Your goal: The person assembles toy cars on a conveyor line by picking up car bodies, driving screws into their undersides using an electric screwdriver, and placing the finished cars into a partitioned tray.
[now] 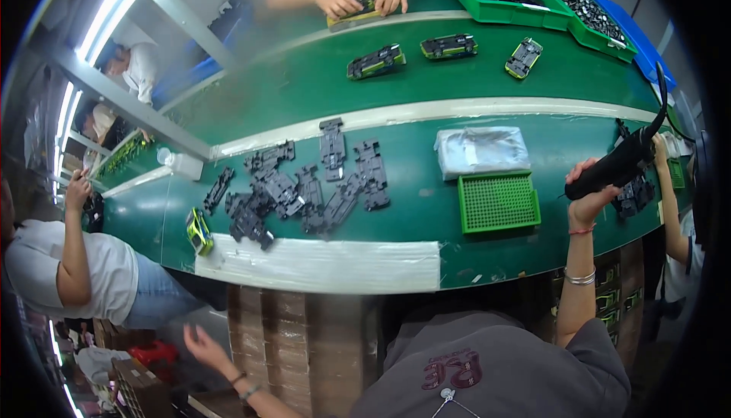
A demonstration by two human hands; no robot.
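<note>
My right hand point(592, 199) is closed around a black electric screwdriver point(613, 164) with a thick cord rising from its far end. It is held over the right part of the bench, beside a green perforated tray point(499, 229). My left hand point(204, 348) hangs off the near side of the bench, low at the left, its fingers apart and holding nothing. Black toy car chassis point(280, 191) lie in a loose pile at the bench's middle left. Nearest to my left hand on the bench is a yellow-green toy car point(199, 231), tilted on its side.
A plastic-wrapped bundle point(481, 151) lies behind the tray. Several toy cars point(449, 46) rest on the belt across from me, where another person's hands point(365, 3) work on one. Green bins point(509, 11) of parts stand at far right. Co-workers flank me.
</note>
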